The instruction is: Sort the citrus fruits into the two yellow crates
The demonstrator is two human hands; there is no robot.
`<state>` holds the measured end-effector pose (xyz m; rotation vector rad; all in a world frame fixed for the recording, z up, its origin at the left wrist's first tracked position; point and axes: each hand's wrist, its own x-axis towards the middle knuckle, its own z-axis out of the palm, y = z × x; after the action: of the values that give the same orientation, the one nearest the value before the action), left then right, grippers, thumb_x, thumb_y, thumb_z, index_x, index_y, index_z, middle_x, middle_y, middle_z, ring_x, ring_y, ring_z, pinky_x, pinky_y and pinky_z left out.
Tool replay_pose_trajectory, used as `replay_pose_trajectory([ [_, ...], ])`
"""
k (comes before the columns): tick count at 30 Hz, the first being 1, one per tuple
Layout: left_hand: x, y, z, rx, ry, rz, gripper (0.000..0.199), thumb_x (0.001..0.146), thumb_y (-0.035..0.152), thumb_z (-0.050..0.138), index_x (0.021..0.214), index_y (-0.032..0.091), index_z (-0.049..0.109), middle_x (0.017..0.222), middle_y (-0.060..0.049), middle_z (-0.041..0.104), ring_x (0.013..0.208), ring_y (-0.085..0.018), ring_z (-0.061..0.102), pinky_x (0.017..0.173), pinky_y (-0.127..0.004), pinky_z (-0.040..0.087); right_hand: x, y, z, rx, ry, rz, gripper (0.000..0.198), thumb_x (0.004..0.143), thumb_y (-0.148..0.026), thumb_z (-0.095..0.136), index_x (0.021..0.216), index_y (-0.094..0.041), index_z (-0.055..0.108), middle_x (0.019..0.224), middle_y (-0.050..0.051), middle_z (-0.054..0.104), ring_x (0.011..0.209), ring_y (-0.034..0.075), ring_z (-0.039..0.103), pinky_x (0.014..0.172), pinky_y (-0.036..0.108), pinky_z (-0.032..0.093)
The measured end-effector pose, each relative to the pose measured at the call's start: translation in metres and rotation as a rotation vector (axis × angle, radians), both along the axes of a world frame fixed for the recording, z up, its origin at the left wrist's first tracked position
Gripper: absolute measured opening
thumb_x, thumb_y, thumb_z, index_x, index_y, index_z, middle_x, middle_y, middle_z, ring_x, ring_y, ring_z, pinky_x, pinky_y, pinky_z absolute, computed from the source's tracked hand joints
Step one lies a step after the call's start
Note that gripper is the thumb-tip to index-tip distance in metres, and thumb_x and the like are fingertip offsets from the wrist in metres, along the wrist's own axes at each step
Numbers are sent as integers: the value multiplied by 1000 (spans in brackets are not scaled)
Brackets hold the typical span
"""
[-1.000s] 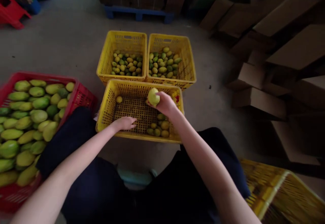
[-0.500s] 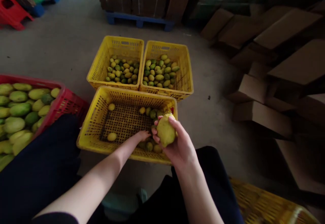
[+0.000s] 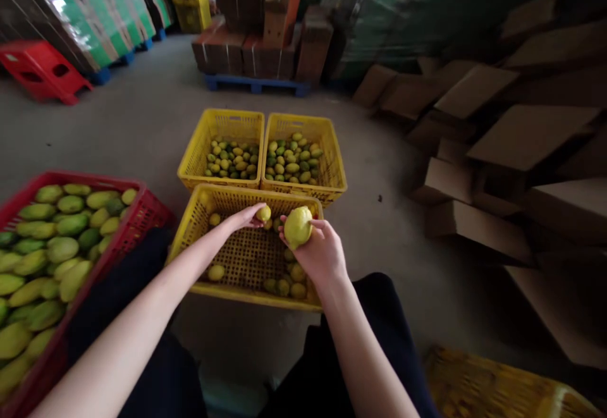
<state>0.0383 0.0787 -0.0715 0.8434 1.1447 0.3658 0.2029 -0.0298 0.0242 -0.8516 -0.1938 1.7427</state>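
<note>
- Grey concrete floor, dimly lit, carried the crates directly.
- Near the person stood one yellow crate; its latticed bottom showed bare across much of the middle.
- Fruit had gathered mostly along its right side, with a front-right cluster; single fruits lay at the front left and back left.
- Above the back of that crate, the left hand had its grip closed in a pinch on a small yellow fruit.
- Over the right side, the right hand had its grip curled around a larger yellow fruit.
- Handling looked unfinished: both fruits were in hand, not set down, and others lay loose below. Whether the near crate was being filled or emptied could not be told.
- Just beyond, the rear-left crate and rear-right crate stood side by side, each part full of green and yellow fruit.
- To the left, a red crate was heaped with larger fruits.
- Farther back were a red stool and boxes on a blue pallet; flattened and open cartons littered the right.
</note>
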Motion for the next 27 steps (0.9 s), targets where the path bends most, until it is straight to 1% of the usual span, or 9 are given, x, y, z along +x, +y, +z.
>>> replay_pose_trajectory([
  [2, -12, 17, 36, 62, -27, 31, 42, 89, 53, 46, 77, 15, 61, 62, 0, 62, 56, -11, 56, 71, -25, 50, -8, 15, -2, 40, -69, 10, 17, 67, -24, 59, 83, -20, 63, 78, 5, 70, 74, 21, 67, 69, 37, 58],
  [4, -31, 22, 69, 154, -90, 78, 40, 90, 50, 43, 80, 16, 60, 65, -1, 62, 57, -11, 56, 73, -27, 51, -16, 30, 0, 113, -150, 30, 15, 67, -24, 63, 82, -21, 62, 77, 2, 70, 70, 19, 66, 67, 35, 57],
  [7, -59, 7, 96, 345, -141, 114, 32, 88, 45, 45, 91, 18, 61, 81, -4, 67, 73, -15, 63, 79, -31, 53, -25, 41, 6, 234, -315, 23, 20, 68, -31, 71, 85, -22, 65, 75, 0, 70, 67, 18, 66, 62, 31, 54],
  [10, -76, -18, 95, 611, 24, 98, 33, 82, 47, 58, 103, 22, 58, 98, -5, 69, 93, -21, 65, 83, -36, 54, -31, 36, 5, 334, -515, -33, 36, 64, -34, 80, 96, -23, 68, 82, 0, 72, 74, 17, 66, 66, 28, 52],
  [13, -78, -42, 93, 896, 153, 97, 44, 78, 48, 68, 113, 24, 56, 108, -6, 67, 99, -23, 64, 88, -39, 52, -35, 27, -1, 402, -703, -93, 45, 61, -33, 83, 102, -24, 68, 90, 1, 73, 81, 19, 66, 74, 31, 52],
  [15, -75, -54, 99, 1014, 157, 82, 43, 80, 47, 67, 115, 24, 56, 110, -7, 67, 100, -23, 63, 89, -40, 51, -37, 23, -2, 465, -828, -160, 48, 60, -33, 84, 105, -25, 67, 97, 2, 73, 87, 21, 66, 77, 34, 52],
  [18, -71, -62, 108, 1151, 173, 97, 43, 80, 47, 69, 114, 24, 55, 110, -7, 65, 101, -23, 62, 91, -40, 49, -40, 21, -1, 579, -995, -265, 48, 60, -31, 85, 103, -25, 64, 103, 3, 70, 94, 22, 64, 81, 36, 51],
  [21, -70, -60, 107, 1263, 205, 118, 52, 70, 46, 79, 110, 23, 56, 110, -6, 64, 101, -23, 60, 92, -39, 47, -42, 20, 1, 657, -1067, -270, 43, 60, -29, 85, 96, -25, 61, 101, 2, 68, 94, 21, 63, 82, 36, 51],
  [27, -68, -49, 92, 1290, 159, 120, 53, 68, 45, 81, 108, 23, 54, 108, -5, 60, 102, -22, 58, 93, -37, 45, -43, 18, -5, 760, -1127, -240, 43, 64, -28, 83, 100, -26, 59, 104, 3, 63, 100, 21, 59, 85, 37, 50],
])
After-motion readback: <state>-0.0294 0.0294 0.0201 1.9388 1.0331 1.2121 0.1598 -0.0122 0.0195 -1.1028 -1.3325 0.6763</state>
